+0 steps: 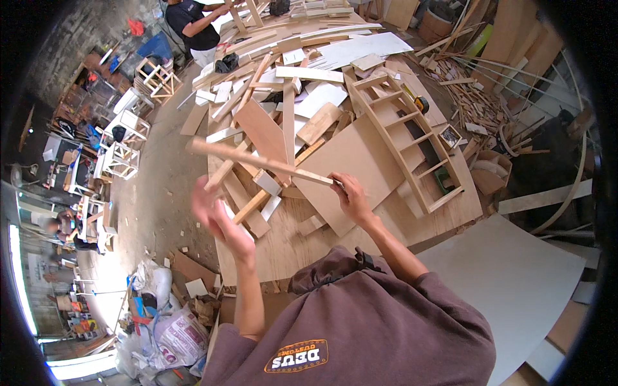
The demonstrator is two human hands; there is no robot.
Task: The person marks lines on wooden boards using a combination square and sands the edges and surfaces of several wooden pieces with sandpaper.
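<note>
My right hand (353, 201) grips one end of a long thin wooden strip (257, 159) between thumb and fingers. The strip slants up to the left over the workbench (257, 267), and its far end is blurred. Below that end is my left hand (222, 219), smeared by motion, its fingers stretched out and apart from the strip. Beneath the strip lie loose wood offcuts and a flat brown panel (262, 128). A large plywood sheet (351, 170) rests on the bench beyond my right hand. To its right lies a wooden frame with several crosspieces (384, 132).
A tape measure (421, 104) sits beside the frame. Mixed boards and strips cover the bench's far part, where another person (196, 29) stands at the left. Scrap wood (479, 96) heaps up on the right. Sacks (180, 338) stand at lower left, and a pale sheet (508, 276) lies lower right.
</note>
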